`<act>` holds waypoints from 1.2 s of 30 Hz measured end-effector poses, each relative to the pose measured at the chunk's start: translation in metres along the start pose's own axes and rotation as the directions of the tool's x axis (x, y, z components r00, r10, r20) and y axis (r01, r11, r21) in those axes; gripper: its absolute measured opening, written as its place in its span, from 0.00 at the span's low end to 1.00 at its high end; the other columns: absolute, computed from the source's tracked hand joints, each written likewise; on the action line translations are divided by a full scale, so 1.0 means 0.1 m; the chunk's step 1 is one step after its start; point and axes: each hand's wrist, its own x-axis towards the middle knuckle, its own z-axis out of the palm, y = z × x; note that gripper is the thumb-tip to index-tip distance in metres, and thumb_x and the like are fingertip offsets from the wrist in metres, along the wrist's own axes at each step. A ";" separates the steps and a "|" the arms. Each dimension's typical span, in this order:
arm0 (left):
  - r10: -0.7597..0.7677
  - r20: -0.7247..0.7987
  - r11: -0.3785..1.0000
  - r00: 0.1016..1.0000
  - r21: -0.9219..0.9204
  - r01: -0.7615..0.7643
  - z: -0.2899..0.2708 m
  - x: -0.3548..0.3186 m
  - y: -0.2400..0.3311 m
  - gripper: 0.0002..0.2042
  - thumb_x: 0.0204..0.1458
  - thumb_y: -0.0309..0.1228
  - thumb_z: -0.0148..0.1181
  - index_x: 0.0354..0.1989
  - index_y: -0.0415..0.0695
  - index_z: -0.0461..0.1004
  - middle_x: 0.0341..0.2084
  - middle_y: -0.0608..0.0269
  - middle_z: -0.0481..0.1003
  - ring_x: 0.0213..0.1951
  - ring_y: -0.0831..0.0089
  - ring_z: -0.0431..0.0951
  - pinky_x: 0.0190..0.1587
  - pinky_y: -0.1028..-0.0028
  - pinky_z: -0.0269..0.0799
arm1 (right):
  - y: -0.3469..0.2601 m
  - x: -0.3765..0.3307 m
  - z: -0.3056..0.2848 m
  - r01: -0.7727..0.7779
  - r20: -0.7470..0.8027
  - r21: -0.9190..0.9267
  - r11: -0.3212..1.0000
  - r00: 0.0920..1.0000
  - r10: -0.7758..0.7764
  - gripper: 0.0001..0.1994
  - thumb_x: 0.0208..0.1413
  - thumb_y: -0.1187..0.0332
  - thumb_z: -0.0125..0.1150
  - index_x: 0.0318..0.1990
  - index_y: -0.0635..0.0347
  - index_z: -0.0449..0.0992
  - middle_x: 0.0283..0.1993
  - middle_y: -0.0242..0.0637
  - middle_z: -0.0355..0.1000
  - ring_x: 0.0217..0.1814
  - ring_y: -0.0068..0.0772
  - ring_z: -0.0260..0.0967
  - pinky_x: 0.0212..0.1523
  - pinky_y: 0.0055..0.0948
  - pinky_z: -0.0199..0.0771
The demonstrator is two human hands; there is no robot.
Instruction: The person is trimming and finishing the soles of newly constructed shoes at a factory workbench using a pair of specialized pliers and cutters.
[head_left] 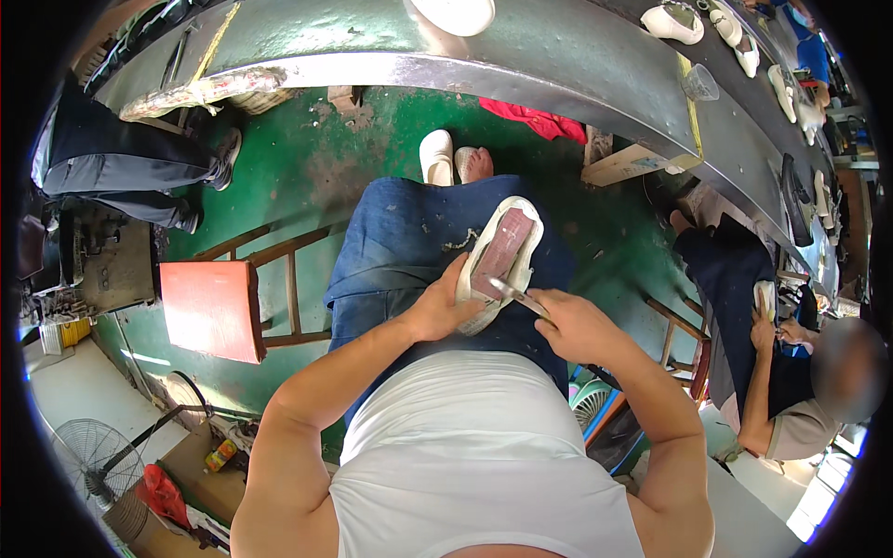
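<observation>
Here I see my left hand (437,312) cupping the near edge of a cream-white shoe with a reddish-brown insole face (499,256), which lies sole-up on my lap, on the blue denim apron (400,242) over my thighs. The left fingers are curled around the shoe's rim, gripping it. My right hand (572,325) is closed around a thin metal blade tool (517,296), whose tip touches the shoe's edge near the heel end.

I judge the shoe light and fairly soft in the upper, with a stiffer flat bottom; the rim gives the surest hold, since the flat face looks smooth and would slide under the palm. The blade is thin and probably sharp, so the holding fingers are best kept clear of its path.

Beyond my knees runs a long curved grey metal counter (521,65) carrying more white shoes (674,23). A red wooden stool (212,309) stands at my left, and a seated person (791,400) works at my right.
</observation>
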 end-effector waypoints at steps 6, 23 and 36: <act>0.094 -0.002 0.988 0.996 0.119 -0.094 0.03 0.01 0.04 0.41 0.58 0.31 0.58 0.76 0.38 0.39 0.68 0.52 0.60 0.69 0.66 0.59 0.70 0.70 0.51 | -0.26 0.20 -0.23 0.063 0.051 -0.426 0.902 0.998 -0.046 0.09 0.52 0.75 0.56 0.40 0.69 0.74 0.35 0.51 0.78 0.40 0.54 0.77 0.43 0.43 0.77; 0.110 -0.450 0.951 0.886 0.307 0.038 0.03 0.25 -0.10 0.27 0.70 0.45 0.35 0.64 0.36 0.68 0.55 0.37 0.73 0.57 0.44 0.74 0.61 0.62 0.68 | 0.07 0.27 0.19 0.032 -0.129 -0.098 0.995 0.991 -0.044 0.13 0.58 0.68 0.60 0.44 0.69 0.70 0.43 0.56 0.73 0.46 0.58 0.74 0.48 0.49 0.74; 0.357 0.009 0.551 0.934 0.805 -0.219 -0.11 0.31 0.07 0.28 0.64 0.35 0.52 0.73 0.53 0.56 0.67 0.38 0.58 0.56 0.43 0.74 0.53 0.62 0.79 | 0.36 0.22 -0.14 -0.177 0.053 0.088 0.980 0.984 0.173 0.12 0.63 0.64 0.56 0.42 0.66 0.69 0.41 0.57 0.74 0.44 0.63 0.73 0.45 0.50 0.72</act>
